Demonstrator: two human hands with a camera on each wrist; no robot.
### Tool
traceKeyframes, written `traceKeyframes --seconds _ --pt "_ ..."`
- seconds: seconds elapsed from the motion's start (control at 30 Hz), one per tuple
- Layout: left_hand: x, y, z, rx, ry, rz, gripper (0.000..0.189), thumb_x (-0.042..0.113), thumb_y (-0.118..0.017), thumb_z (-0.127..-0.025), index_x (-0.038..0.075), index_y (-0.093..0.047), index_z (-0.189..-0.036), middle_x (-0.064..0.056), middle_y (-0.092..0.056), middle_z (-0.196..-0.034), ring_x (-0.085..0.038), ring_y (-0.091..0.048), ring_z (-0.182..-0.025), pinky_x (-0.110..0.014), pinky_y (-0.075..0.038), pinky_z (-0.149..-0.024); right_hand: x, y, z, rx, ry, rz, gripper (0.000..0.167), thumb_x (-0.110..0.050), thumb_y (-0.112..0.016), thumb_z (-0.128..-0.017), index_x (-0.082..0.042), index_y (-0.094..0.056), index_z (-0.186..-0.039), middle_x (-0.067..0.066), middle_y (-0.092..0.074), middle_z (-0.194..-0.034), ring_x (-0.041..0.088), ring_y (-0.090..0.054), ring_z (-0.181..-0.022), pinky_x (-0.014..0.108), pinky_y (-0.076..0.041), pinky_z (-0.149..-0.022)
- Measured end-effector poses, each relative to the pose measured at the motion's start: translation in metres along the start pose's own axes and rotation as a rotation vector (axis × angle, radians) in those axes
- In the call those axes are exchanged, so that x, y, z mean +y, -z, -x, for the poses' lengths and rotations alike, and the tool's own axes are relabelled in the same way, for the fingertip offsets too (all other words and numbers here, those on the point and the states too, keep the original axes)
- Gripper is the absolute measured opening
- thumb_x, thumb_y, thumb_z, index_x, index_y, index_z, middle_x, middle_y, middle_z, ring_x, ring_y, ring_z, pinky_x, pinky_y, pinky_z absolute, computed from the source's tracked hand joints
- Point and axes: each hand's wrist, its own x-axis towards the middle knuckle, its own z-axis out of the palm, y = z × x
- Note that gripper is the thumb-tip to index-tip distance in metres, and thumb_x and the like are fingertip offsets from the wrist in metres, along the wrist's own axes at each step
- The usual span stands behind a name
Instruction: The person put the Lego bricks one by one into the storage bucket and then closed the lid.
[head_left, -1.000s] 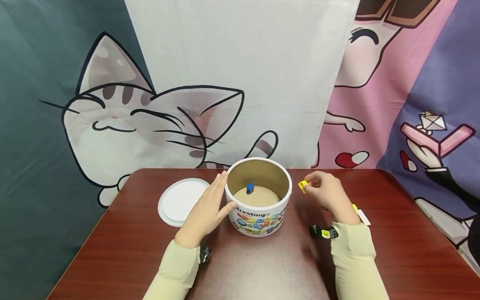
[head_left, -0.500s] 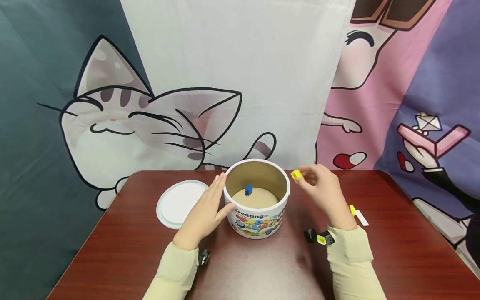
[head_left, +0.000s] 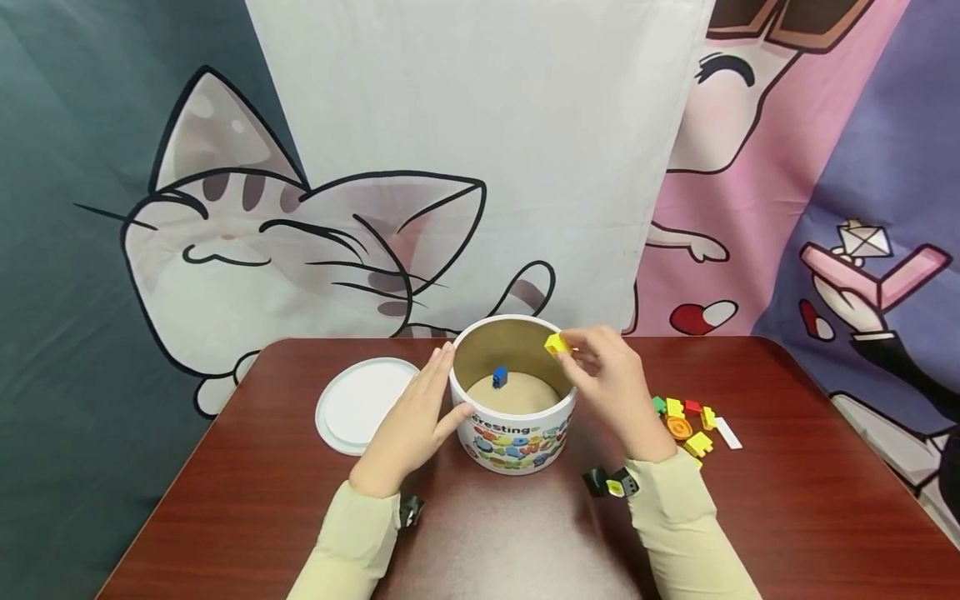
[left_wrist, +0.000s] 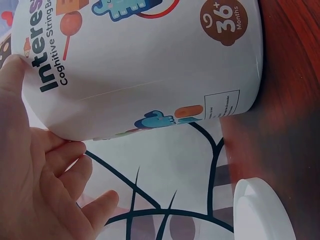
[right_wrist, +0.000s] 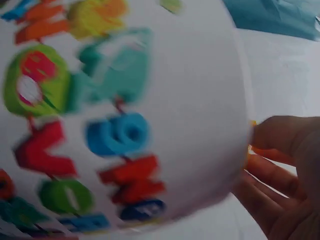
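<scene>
A white round tub (head_left: 514,442) with colourful printed letters stands uncovered on the table. Inside, a small blue block (head_left: 500,377) rests on the tub's floor. My right hand (head_left: 611,383) pinches a yellow toy block (head_left: 557,344) over the tub's right rim; in the right wrist view the tub's wall hides most of that block. Against the tub's left side lies my left hand (head_left: 408,421), fingers fairly straight along the outside and thumb at the front. The left wrist view shows its fingers (left_wrist: 70,155) touching the tub's wall near the rim.
Left of the tub, a white lid (head_left: 360,408) lies flat on the table, partly behind the left hand. Several loose blocks, among them a yellow block (head_left: 699,444), an orange round piece (head_left: 679,428) and a white strip (head_left: 727,433), lie to the right. A printed curtain hangs behind.
My right hand has moved left with the yellow block, from beside the tub to over its rim, uncovering the loose blocks on the right. The left hand stays at the tub's side.
</scene>
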Motion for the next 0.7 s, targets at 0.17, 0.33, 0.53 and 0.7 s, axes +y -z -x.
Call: traceKeyframes --seconds 0.17,0.33,0.53,0.7 --pt "0.000 -0.001 0.000 -0.004 0.002 -0.002 0.084 0.045 -0.061 -0.101 0.005 -0.020 -0.162 -0.010 -0.023 -0.167 -0.027 -0.021 -0.154 -0.052 -0.025 -0.121 0.001 -0.014 0.003 0.015 0.037 0.067 0.026 0.006 -0.079 -0.083 0.001 -0.073 -0.108 0.013 -0.065 -0.104 0.025 -0.066 -0.096 0.042 -0.060 -0.085" --pt "0.001 0.000 0.000 -0.007 0.010 -0.001 0.084 0.045 -0.061 -0.101 0.004 -0.021 -0.161 -0.011 -0.024 -0.167 -0.026 -0.020 -0.154 -0.052 -0.025 -0.121 0.005 -0.017 0.005 0.022 0.047 0.111 0.023 0.003 -0.077 -0.085 -0.003 -0.074 -0.107 0.011 -0.066 -0.107 0.025 -0.062 -0.100 0.043 -0.054 -0.086" --pt "0.002 0.000 0.000 -0.012 0.007 0.004 0.083 0.045 -0.060 -0.101 0.004 -0.021 -0.161 -0.013 -0.025 -0.166 -0.028 -0.021 -0.154 -0.053 -0.025 -0.120 0.010 -0.008 0.004 0.052 0.043 0.122 0.018 0.002 -0.075 -0.086 -0.003 -0.074 -0.104 0.011 -0.067 -0.102 0.024 -0.061 -0.093 0.037 -0.051 -0.078" --pt "0.000 0.000 -0.001 -0.010 0.009 -0.002 0.084 0.046 -0.060 -0.101 0.004 -0.021 -0.162 -0.011 -0.025 -0.167 -0.026 -0.021 -0.154 -0.052 -0.026 -0.121 0.018 0.004 0.002 0.059 0.012 0.123 0.015 0.001 -0.074 -0.088 -0.003 -0.075 -0.102 0.010 -0.068 -0.100 0.023 -0.063 -0.095 0.030 -0.052 -0.083"
